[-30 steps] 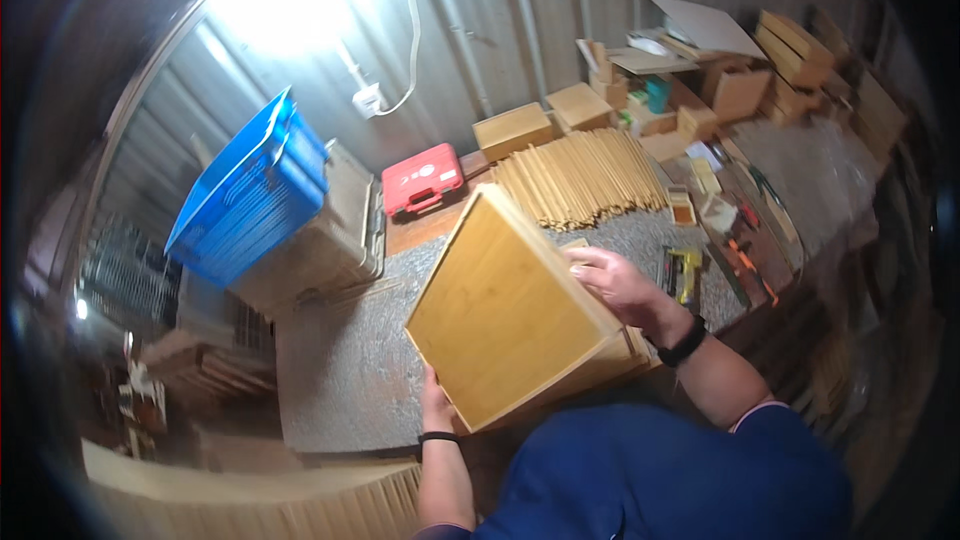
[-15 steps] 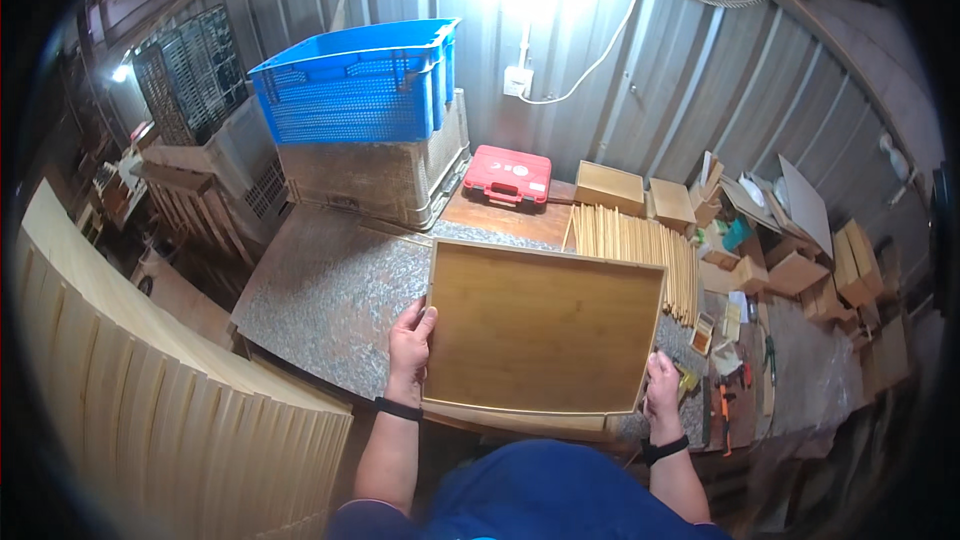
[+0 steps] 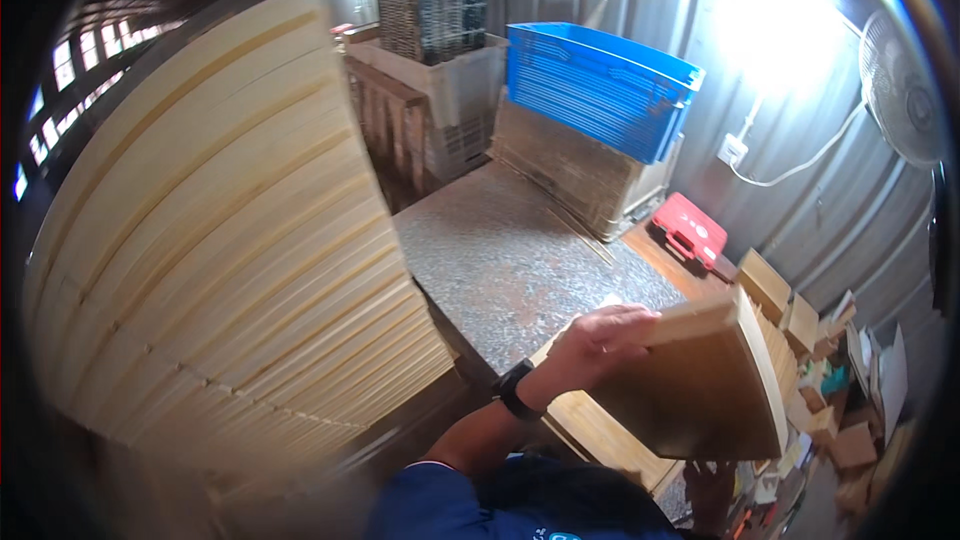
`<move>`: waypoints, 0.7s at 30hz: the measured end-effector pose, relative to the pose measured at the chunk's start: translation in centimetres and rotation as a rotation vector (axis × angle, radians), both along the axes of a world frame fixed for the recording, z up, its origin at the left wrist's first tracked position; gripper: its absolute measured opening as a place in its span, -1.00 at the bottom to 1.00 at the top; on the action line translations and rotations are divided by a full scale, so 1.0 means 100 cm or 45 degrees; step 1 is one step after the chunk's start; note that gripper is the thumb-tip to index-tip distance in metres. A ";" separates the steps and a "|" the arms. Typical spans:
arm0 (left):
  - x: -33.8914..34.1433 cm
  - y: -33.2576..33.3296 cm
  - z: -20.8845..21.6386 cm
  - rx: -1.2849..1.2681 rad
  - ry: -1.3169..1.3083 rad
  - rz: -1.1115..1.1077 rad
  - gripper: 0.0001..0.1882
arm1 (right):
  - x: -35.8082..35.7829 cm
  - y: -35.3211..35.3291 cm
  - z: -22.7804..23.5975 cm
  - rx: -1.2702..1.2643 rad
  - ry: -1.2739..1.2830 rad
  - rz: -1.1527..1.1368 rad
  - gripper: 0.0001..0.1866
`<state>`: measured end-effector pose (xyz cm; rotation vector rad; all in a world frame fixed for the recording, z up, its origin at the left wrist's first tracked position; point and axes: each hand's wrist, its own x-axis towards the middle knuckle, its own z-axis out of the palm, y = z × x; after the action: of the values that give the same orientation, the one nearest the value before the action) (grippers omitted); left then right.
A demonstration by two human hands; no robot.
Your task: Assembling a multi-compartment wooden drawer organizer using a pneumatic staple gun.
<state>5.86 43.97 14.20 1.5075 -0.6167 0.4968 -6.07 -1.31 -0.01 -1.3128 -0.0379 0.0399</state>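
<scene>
A shallow wooden tray (image 3: 690,395), brown on its face with pale edges, is held tilted in front of me at the lower right. My left hand (image 3: 600,345) is closed on its upper left edge, fingers over the side. Below the tray's lower edge, in shadow, my right hand (image 3: 710,490) grips it from underneath; much of that hand is dark and hard to make out. Another pale wooden piece (image 3: 615,435) lies on the table edge under the tray.
A tall stack of pale wooden pieces (image 3: 240,230) rises at the left. Across the speckled tabletop (image 3: 500,250) stands a blue crate (image 3: 600,85) on a brownish crate (image 3: 570,165). A red case (image 3: 690,230), cardboard boxes (image 3: 765,285) and a wall fan (image 3: 900,90) are at the right.
My view has swung left, so the stack fills more of it. The tray has gone from facing me broadly to tilted, with my left hand now along its upper edge.
</scene>
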 end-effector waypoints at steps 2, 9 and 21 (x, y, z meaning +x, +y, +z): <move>-0.023 0.007 0.012 0.072 -0.046 -0.033 -0.46 | 0.002 0.004 0.005 0.497 0.458 -0.051 -0.41; -0.130 0.013 0.066 0.257 -0.204 0.099 -0.46 | -0.029 0.003 0.025 -1.231 -0.160 0.198 -0.33; -0.367 -0.039 0.085 0.619 -0.278 0.192 -0.46 | -0.144 -0.013 0.008 -0.732 -0.001 0.535 -0.34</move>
<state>-30.85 40.03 22.68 1.9862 -0.8396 0.6656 -20.44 -2.59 0.76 -1.8592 -0.3220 0.4347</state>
